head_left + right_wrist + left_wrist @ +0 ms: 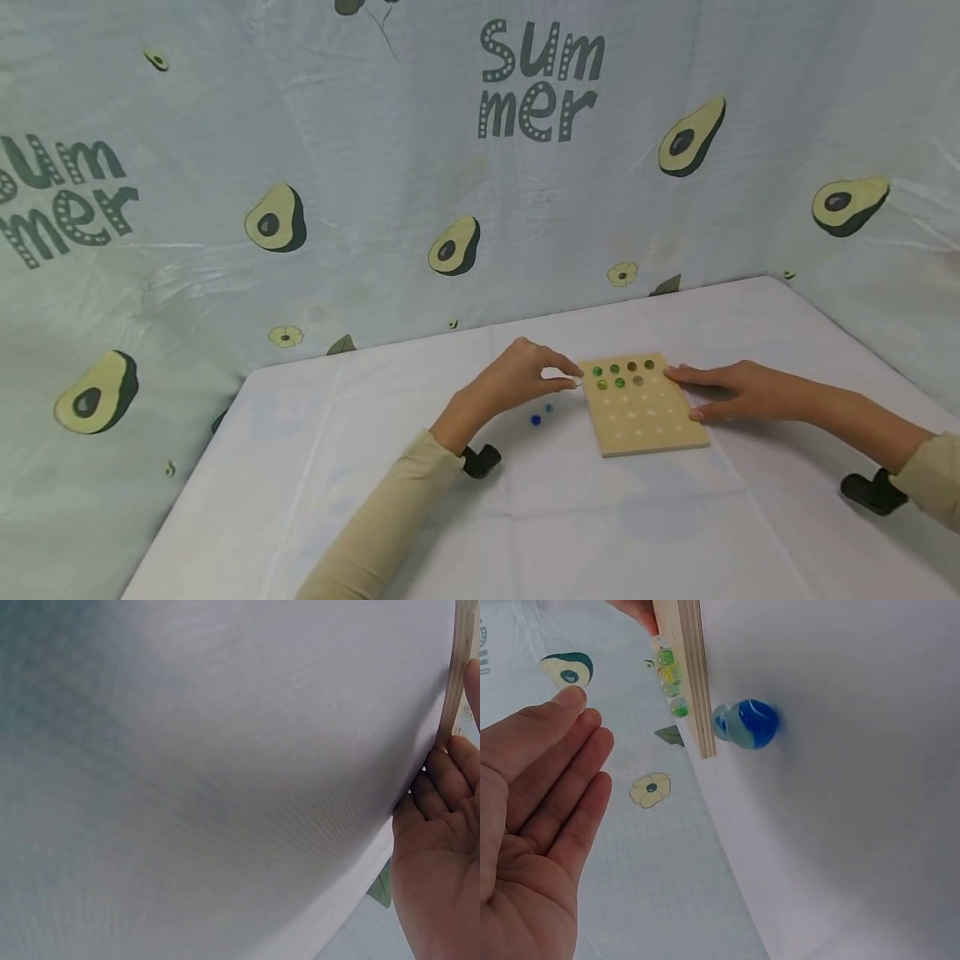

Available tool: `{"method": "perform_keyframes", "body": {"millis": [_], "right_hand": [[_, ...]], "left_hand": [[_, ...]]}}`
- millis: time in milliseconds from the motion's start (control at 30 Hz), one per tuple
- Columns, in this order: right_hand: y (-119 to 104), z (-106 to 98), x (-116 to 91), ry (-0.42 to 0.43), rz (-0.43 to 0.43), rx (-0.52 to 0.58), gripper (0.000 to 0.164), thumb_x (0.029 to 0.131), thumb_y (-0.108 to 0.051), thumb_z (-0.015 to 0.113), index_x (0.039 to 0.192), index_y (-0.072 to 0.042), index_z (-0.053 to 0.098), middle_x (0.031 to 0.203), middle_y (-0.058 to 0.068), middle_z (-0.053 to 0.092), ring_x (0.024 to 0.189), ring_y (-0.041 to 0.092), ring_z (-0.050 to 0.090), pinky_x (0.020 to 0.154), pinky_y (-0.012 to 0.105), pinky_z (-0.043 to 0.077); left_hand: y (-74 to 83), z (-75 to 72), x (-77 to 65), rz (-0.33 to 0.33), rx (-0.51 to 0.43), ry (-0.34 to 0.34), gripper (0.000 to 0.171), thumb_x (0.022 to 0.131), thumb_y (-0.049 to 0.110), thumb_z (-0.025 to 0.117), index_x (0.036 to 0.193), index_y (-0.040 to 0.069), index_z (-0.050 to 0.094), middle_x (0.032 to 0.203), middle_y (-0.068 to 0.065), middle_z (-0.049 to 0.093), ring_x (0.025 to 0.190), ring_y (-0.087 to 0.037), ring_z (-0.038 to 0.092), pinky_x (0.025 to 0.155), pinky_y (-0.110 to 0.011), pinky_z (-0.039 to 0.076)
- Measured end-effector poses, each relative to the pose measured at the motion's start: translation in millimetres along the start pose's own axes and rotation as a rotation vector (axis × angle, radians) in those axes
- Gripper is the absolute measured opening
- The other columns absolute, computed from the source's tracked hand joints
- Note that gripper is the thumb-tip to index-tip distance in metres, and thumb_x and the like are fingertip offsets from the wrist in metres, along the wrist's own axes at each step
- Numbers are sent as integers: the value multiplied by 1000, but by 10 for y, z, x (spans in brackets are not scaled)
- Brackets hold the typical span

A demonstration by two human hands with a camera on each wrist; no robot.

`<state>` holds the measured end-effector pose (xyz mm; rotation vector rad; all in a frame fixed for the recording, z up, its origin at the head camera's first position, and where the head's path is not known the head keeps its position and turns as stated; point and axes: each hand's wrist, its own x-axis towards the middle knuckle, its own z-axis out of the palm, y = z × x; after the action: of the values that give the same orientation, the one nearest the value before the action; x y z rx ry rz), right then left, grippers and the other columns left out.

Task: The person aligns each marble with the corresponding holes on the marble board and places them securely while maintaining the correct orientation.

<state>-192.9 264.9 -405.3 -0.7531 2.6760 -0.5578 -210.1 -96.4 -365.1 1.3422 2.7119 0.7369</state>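
A square light wooden board with rows of round hollows lies on the table. Several green, yellowish and brownish marbles sit in its two far rows. Beside the board's left edge, my left hand pinches a small whitish, clear marble between thumb and forefinger; the left wrist view hides it behind the fingertips. My right hand rests against the board's right edge, thumb and fingers spread along it. On the cloth left of the board lie a dark blue marble and a smaller-looking light blue marble.
A white cloth covers the table. Behind it hangs a pale curtain printed with avocados and lettering. Each wrist wears a black camera mount.
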Motion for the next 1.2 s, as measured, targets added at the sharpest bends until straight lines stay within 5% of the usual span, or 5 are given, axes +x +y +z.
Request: {"method": "perform_keyframes", "body": {"millis": [500, 1200], "right_hand": [[-4, -33, 3, -7, -8, -18, 80, 90, -61, 67, 155, -19, 45, 156, 23, 41, 140, 51, 39, 104, 65, 41], [-28, -1, 2, -4, -1, -7, 83, 88, -65, 66, 155, -20, 46, 156, 22, 41, 141, 49, 39, 106, 64, 40]], "left_hand": [[91, 30, 192, 23, -11, 23, 21, 95, 18, 74, 115, 11, 79, 112, 0, 77, 103, -12, 72, 87, -28, 57], [116, 64, 249, 68, -5, 55, 21, 93, 16, 76, 112, 8, 79, 109, -3, 77, 101, -15, 73, 83, -21, 56]]}}
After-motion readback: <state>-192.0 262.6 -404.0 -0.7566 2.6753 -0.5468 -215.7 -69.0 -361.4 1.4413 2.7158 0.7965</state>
